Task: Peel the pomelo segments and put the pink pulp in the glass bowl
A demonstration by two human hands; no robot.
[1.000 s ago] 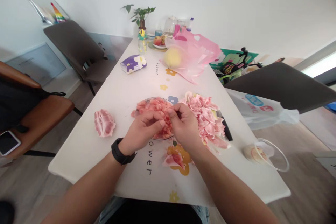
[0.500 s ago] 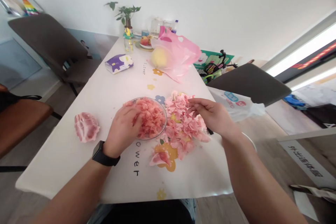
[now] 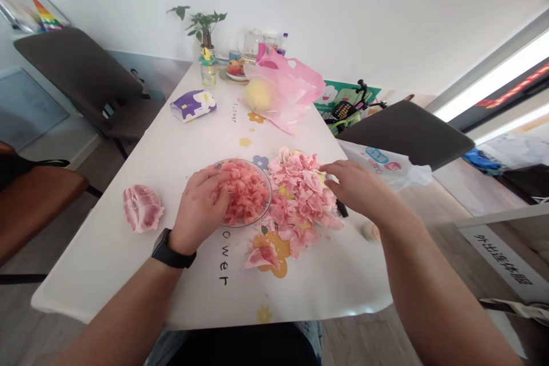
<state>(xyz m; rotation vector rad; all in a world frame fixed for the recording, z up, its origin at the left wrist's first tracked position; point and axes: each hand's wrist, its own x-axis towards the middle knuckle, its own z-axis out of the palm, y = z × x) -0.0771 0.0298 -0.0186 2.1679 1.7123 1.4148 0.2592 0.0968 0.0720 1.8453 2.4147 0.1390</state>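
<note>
My left hand (image 3: 201, 205), wearing a black watch, lies over the left side of a round glass plate (image 3: 269, 206). Its fingers are loosely bent and apart, touching the heap of small pink meat pieces (image 3: 245, 191) on the plate. To the right, my right hand (image 3: 355, 186) reaches to the far-right edge of a pile of thin pale-pink meat slices (image 3: 300, 183), fingers stretched and thumb apart. Patches of yellow-green show through this pile. The black knife handle (image 3: 342, 209) pokes out just below that hand; its blade is hidden. One loose meat scrap (image 3: 262, 257) sits nearer me.
A larger meat chunk (image 3: 142, 207) lies on the left of the white table (image 3: 171, 154). Farther back are a purple tissue pack (image 3: 194, 106), a pink plastic bag (image 3: 291, 88) with a yellow round thing, a bottle (image 3: 208, 71) and a potted plant (image 3: 206, 28). Chairs flank the table.
Both hands were together over the plate; they have parted. My right hand moved right to the slices' far edge, my left settled on the plate's left side. The camera view swung right.
</note>
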